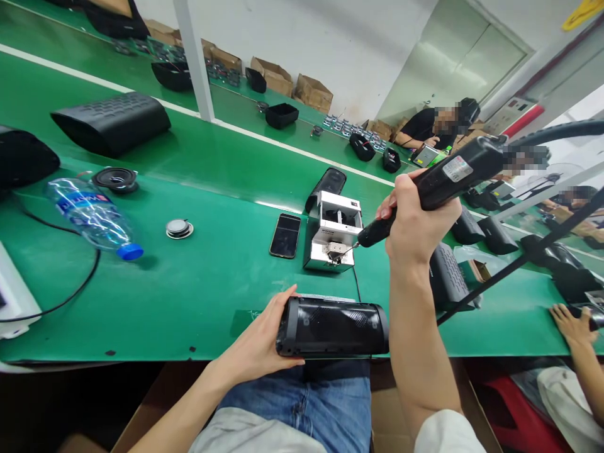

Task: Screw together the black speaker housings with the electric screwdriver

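My left hand [271, 333] grips the left end of a black speaker housing [337, 327], which lies at the front edge of the green table. Raised on the right, my right hand [418, 217] is closed around a black electric screwdriver [455, 173] with a cable at its rear. The bit points down and left, its tip at the front of a silver screw feeder [333, 236]. Whether a screw sits on the tip is too small to tell. A smartphone [285, 236] lies flat just left of the feeder.
A plastic water bottle [94, 217], a loose speaker driver [116, 179] and a small round part [179, 228] are on the left. Black housings [113, 123] stand farther back. At right, a slanting dark bar [500, 274] crosses near a co-worker's hand [573, 324].
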The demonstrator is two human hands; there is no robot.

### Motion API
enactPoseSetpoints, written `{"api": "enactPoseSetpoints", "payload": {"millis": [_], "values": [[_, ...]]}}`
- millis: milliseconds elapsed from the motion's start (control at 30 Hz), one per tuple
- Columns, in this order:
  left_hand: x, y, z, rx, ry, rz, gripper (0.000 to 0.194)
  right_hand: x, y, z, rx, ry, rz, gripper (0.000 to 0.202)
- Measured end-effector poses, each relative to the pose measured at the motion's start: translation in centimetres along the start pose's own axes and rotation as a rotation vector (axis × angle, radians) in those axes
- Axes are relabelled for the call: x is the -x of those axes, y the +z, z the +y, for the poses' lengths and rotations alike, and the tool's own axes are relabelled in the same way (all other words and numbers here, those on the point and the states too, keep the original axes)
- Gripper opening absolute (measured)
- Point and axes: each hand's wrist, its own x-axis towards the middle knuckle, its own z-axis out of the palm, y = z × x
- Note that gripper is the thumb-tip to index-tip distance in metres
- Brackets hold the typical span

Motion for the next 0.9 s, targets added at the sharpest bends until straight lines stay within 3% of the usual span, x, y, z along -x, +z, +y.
{"api": "enactPoseSetpoints", "payload": {"millis": [167,333,467,700,900], "values": [[-0.1,0.0,-0.1,-0.009,0.034,0.0,0.148,-0.3,0.1,-0.3,-0.154,0.075,-0.279,0.013],[-0.2,-0.1,0.0,-0.011,0.041,0.003,0.143,0.4,-0.1,-1.5,-0.1,0.123,-0.141,0.012],[-0.2,0.0,-0.1,0.017,0.049,-0.001,0.14,1.6,-0.5,-4.3,-0.116,0.176,-0.087,0.013],[-0.4,0.2,-0.1,0.014,0.08,0.015,0.142,3.8,1.3,-9.7,-0.219,0.219,-0.13,0.015],[-0.4,0.4,0.0,0.027,0.075,0.021,0.138,5.0,2.8,-10.6,-0.237,0.252,-0.216,0.017]]}}
